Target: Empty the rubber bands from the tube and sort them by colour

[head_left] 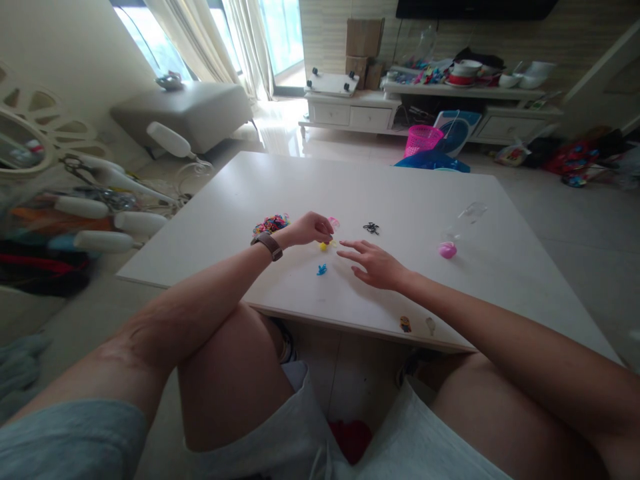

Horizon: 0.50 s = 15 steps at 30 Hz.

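My left hand [316, 229], with a watch on the wrist, hovers over the white table [400, 193] with its fingers curled together; what they pinch, if anything, is too small to make out. Just below them is a small yellow piece [323, 247], and a pink translucent piece [333, 223] lies behind. My right hand [377, 265] is palm down, fingers spread and holding nothing, its fingertips close to the left hand. A little blue cluster [321, 269] lies nearer me. Beside my left wrist sits a pile of multicoloured small bands [271, 224].
Black small bands [371, 229] lie beyond my right hand. Farther right are a pink round object [447, 250] and a clear plastic container [473, 212]. A small yellow cartoon figure [405, 324] and a pale small piece [431, 325] lie at the near edge.
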Each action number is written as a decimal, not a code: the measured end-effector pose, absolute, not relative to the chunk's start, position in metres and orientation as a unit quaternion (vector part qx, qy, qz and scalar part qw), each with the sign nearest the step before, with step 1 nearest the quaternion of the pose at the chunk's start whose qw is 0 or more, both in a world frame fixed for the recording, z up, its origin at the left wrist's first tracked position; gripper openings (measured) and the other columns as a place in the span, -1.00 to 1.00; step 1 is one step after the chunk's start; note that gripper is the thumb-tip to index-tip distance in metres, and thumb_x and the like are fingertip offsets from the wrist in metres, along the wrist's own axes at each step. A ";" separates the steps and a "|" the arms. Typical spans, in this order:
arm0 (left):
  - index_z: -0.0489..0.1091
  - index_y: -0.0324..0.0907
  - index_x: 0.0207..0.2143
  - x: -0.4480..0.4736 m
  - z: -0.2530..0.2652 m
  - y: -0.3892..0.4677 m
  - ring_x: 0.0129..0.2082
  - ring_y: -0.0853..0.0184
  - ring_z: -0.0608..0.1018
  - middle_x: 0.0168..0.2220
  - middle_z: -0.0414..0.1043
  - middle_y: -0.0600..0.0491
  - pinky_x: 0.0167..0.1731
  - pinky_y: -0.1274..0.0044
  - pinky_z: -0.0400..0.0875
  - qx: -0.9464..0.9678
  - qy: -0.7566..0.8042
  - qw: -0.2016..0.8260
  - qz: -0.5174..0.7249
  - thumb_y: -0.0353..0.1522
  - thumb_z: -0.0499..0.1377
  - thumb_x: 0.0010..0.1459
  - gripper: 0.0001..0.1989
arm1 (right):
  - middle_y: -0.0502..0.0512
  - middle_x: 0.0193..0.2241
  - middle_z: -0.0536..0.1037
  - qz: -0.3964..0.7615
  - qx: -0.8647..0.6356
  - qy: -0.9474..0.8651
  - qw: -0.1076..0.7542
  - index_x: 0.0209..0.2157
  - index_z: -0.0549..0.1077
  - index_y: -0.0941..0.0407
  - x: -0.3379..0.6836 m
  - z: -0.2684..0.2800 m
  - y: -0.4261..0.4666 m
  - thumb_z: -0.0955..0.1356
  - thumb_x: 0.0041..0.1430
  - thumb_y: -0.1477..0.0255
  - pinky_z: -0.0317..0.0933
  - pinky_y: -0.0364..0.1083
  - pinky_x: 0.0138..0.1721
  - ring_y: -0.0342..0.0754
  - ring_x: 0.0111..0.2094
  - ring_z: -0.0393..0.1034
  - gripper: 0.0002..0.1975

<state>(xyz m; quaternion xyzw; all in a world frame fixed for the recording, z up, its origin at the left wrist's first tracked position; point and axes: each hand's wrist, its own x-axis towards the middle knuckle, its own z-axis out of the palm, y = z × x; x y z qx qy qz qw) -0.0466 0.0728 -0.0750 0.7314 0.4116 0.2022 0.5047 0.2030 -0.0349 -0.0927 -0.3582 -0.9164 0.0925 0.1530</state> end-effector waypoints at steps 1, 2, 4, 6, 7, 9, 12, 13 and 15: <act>0.56 -0.31 -0.34 -0.049 -0.076 0.075 -0.41 0.30 0.64 -0.40 0.64 -0.10 -0.38 0.54 0.49 0.735 0.425 0.486 0.207 -0.42 0.44 -0.08 -0.78 | 0.20 0.34 0.30 0.090 -0.359 -0.916 0.155 0.26 0.37 0.02 0.203 -0.093 -0.035 0.32 0.21 0.55 0.29 0.30 0.20 0.21 0.23 0.29 -0.42; 0.56 -0.31 -0.36 -0.051 -0.077 0.076 -0.43 0.31 0.63 -0.42 0.64 -0.09 -0.41 0.55 0.47 0.739 0.437 0.469 0.207 -0.43 0.42 -0.07 -0.81 | 0.20 0.34 0.31 0.088 -0.359 -0.916 0.158 0.25 0.38 0.02 0.204 -0.093 -0.034 0.32 0.21 0.56 0.29 0.29 0.20 0.21 0.23 0.29 -0.43; 0.55 -0.31 -0.38 -0.055 -0.078 0.078 -0.47 0.32 0.61 -0.45 0.62 -0.08 -0.48 0.58 0.42 0.750 0.453 0.441 0.196 -0.44 0.40 -0.07 -0.84 | 0.19 0.32 0.34 0.086 -0.355 -0.917 0.162 0.24 0.40 0.01 0.205 -0.094 -0.034 0.32 0.21 0.56 0.29 0.29 0.20 0.20 0.22 0.31 -0.45; 0.56 -0.30 -0.38 -0.057 -0.077 0.077 -0.48 0.32 0.60 -0.45 0.62 -0.07 -0.52 0.59 0.37 0.757 0.463 0.422 0.184 -0.44 0.39 -0.07 -0.85 | 0.19 0.31 0.36 0.085 -0.354 -0.917 0.161 0.22 0.41 0.01 0.205 -0.095 -0.034 0.33 0.21 0.56 0.30 0.29 0.19 0.20 0.21 0.31 -0.46; 0.56 -0.30 -0.37 -0.058 -0.077 0.076 -0.47 0.32 0.60 -0.45 0.63 -0.08 -0.53 0.59 0.36 0.760 0.466 0.416 0.178 -0.43 0.38 -0.06 -0.85 | 0.19 0.30 0.36 0.085 -0.355 -0.917 0.159 0.21 0.42 0.02 0.205 -0.095 -0.034 0.33 0.21 0.56 0.30 0.28 0.19 0.20 0.21 0.32 -0.47; 0.57 -0.29 -0.35 -0.057 -0.074 0.074 -0.47 0.32 0.60 -0.43 0.63 -0.08 -0.51 0.58 0.36 0.764 0.468 0.412 0.167 -0.43 0.37 -0.05 -0.84 | 0.19 0.29 0.38 0.085 -0.358 -0.917 0.156 0.19 0.44 0.03 0.205 -0.094 -0.034 0.33 0.21 0.56 0.30 0.28 0.20 0.20 0.21 0.32 -0.50; 0.59 -0.29 -0.33 -0.056 -0.072 0.072 -0.45 0.31 0.60 -0.42 0.64 -0.09 -0.49 0.57 0.38 0.766 0.464 0.416 0.157 -0.42 0.36 -0.04 -0.83 | 0.18 0.28 0.39 0.086 -0.358 -0.917 0.156 0.16 0.46 0.03 0.205 -0.093 -0.035 0.34 0.21 0.56 0.29 0.27 0.20 0.20 0.20 0.32 -0.52; 0.59 -0.29 -0.33 -0.056 -0.072 0.073 -0.45 0.31 0.60 -0.43 0.64 -0.08 -0.48 0.57 0.38 0.767 0.463 0.415 0.158 -0.41 0.36 -0.04 -0.83 | 0.18 0.28 0.39 0.086 -0.357 -0.917 0.157 0.15 0.47 0.03 0.205 -0.092 -0.035 0.34 0.21 0.57 0.30 0.27 0.20 0.20 0.20 0.32 -0.52; 0.59 -0.28 -0.34 -0.056 -0.072 0.074 -0.45 0.30 0.60 -0.43 0.64 -0.07 -0.48 0.57 0.37 0.770 0.463 0.407 0.165 -0.40 0.37 -0.05 -0.82 | 0.19 0.27 0.40 0.089 -0.356 -0.917 0.158 0.14 0.48 0.03 0.205 -0.092 -0.035 0.34 0.21 0.57 0.30 0.27 0.20 0.20 0.20 0.33 -0.53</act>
